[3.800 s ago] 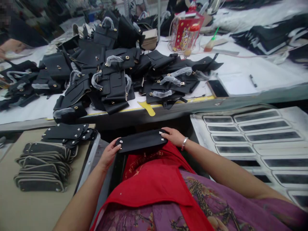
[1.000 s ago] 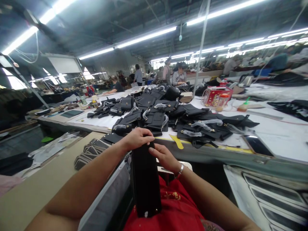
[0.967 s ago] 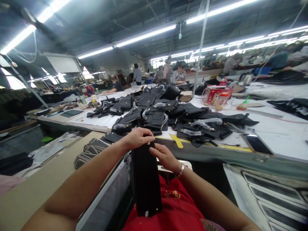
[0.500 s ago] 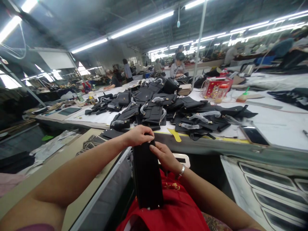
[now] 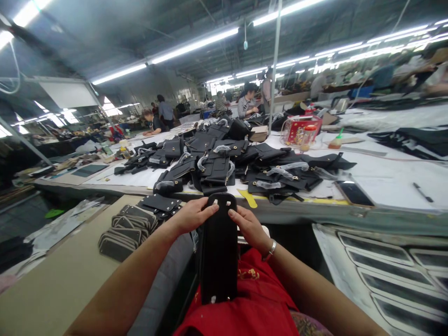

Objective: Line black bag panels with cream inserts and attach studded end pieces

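Head view, two-hand grip at the upper end of a black panel (image 5: 220, 254): I have L hand (image 5: 192, 215) and R hand (image 5: 250, 227) pinching opp. edges, thumbs on the near face, other fingers partly hidden. Panel runs down from grip to red apron (image 5: 269, 284); 2 white tabs (image 5: 228, 203) sit just above the thumbs. Stacked panels (image 5: 124, 233) lie L of grip, bag pile (image 5: 213, 161) beyond it. For good handling I'd press evenly w/ both thumbs, clear of tabs, esp. L thumb, & avoid bowing the panel, prob. flexible.
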`<action>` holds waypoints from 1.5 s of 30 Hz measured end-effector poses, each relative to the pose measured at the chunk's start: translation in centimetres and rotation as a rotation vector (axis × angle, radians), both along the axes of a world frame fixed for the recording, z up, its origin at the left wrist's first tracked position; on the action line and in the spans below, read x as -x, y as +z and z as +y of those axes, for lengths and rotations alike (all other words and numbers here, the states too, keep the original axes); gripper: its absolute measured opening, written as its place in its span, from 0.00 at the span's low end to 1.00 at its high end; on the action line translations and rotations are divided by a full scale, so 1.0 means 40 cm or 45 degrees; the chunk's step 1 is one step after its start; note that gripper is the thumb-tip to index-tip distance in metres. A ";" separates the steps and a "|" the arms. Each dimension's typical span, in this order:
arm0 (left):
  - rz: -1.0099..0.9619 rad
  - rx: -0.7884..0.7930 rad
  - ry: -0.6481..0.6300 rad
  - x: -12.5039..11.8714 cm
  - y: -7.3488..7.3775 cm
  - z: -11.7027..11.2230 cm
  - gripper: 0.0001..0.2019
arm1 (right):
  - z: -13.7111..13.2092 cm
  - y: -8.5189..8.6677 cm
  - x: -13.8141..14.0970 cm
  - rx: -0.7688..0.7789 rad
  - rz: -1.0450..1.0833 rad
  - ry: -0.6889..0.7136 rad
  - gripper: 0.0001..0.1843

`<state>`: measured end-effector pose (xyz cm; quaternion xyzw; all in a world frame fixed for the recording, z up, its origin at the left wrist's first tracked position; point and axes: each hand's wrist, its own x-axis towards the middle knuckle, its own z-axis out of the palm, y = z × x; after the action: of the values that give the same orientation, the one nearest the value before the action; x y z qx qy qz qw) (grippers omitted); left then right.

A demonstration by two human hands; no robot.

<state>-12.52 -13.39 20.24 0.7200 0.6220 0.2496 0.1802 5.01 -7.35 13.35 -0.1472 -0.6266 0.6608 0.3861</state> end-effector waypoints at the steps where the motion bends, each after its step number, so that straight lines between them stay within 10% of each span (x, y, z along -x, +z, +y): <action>1: -0.057 0.002 -0.013 -0.006 -0.006 0.005 0.19 | 0.001 -0.004 0.000 -0.008 -0.006 -0.018 0.16; 7: -0.280 -0.063 -0.019 -0.039 -0.031 0.022 0.19 | 0.010 -0.021 0.000 -0.025 -0.108 -0.164 0.19; 18: 0.189 0.185 0.102 -0.030 -0.069 -0.059 0.23 | -0.006 -0.030 -0.007 -0.047 -0.172 -0.271 0.21; 28: -0.885 0.382 0.193 -0.052 -0.196 -0.103 0.20 | -0.030 -0.079 -0.010 -0.333 -0.675 -0.118 0.23; 38: -0.335 0.479 -0.034 -0.008 -0.190 -0.160 0.20 | -0.078 -0.122 -0.010 0.384 -0.218 0.218 0.25; 45: -0.712 0.564 0.077 -0.031 -0.241 -0.188 0.19 | -0.097 -0.136 -0.033 0.295 -0.345 0.262 0.22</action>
<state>-11.30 -20.89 10.58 0.5485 0.6086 0.3014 0.4877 6.32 -11.23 7.91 -0.2133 -0.6043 0.7387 0.2092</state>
